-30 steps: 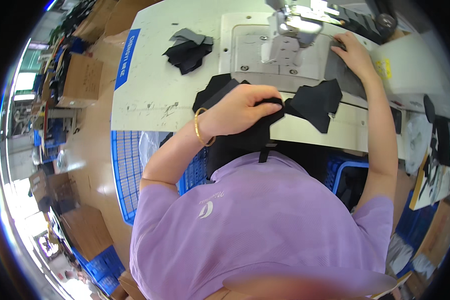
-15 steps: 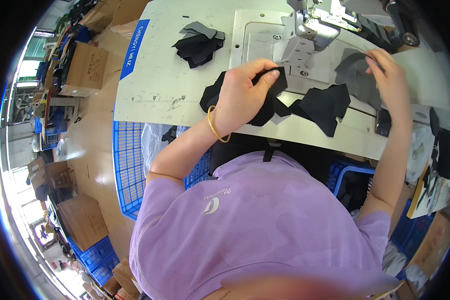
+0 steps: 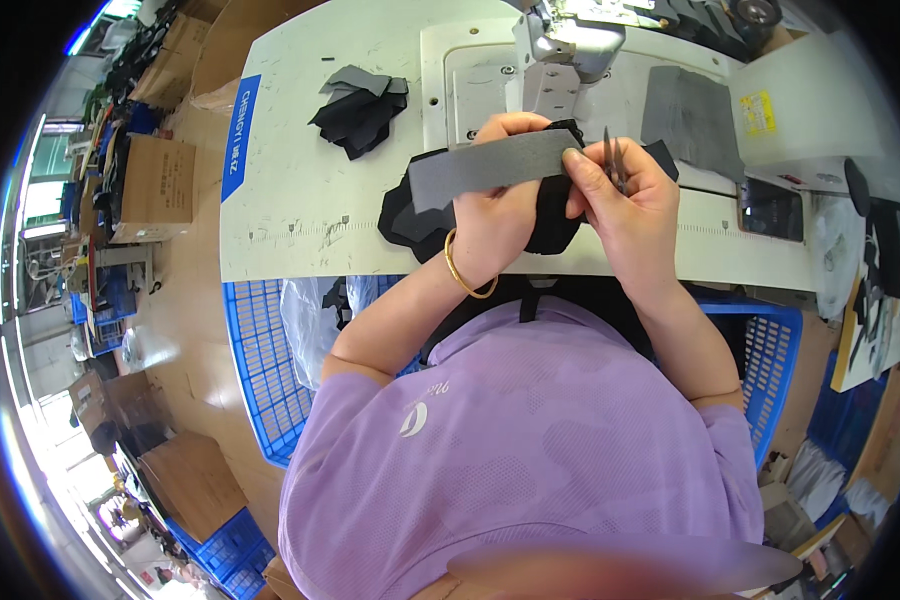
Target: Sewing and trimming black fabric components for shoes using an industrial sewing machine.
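Observation:
A grey fabric strip (image 3: 490, 168) stretches across the front of my left hand (image 3: 498, 225). That hand is closed on a black fabric piece (image 3: 555, 220), and the strip hides part of its fingers. At the strip's right end, my right hand (image 3: 630, 205) pinches it between thumb and finger. Small dark thread snips (image 3: 615, 165) also sit in the right hand, blades pointing away from me. More black fabric pieces (image 3: 410, 225) lie beneath and left of my left hand. Beyond the hands stands the sewing machine head (image 3: 560, 60).
A pile of black and grey pieces (image 3: 365, 110) lies at the table's left. To the right are a grey fabric sheet (image 3: 690, 120) and a dark phone (image 3: 772, 212). Blue baskets (image 3: 270, 350) stand below the near table edge.
My right hand has come left from the grey fabric at the right to my left hand. A grey strip now spans both hands, and snips show in the right one.

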Demonstrator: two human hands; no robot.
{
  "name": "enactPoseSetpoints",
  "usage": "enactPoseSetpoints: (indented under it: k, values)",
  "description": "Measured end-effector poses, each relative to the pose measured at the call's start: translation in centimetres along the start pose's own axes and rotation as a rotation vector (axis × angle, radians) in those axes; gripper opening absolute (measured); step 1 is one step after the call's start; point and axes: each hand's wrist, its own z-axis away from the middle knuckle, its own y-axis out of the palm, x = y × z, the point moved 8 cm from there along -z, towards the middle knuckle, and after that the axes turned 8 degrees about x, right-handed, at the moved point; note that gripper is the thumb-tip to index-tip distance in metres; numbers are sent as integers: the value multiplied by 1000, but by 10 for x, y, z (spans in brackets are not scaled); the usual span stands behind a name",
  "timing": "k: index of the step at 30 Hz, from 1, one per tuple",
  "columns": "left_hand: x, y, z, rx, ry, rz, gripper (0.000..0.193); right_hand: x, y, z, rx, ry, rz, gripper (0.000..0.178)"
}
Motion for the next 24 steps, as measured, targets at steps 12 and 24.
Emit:
enactPoseSetpoints:
  k: [12, 24]
  values:
    - [2, 4, 1, 74, 6, 129, 23, -1, 0, 0, -38, -60, 1, 17]
    - [7, 8, -1, 58, 41, 72, 14, 1, 3, 0, -29, -78, 64, 19]
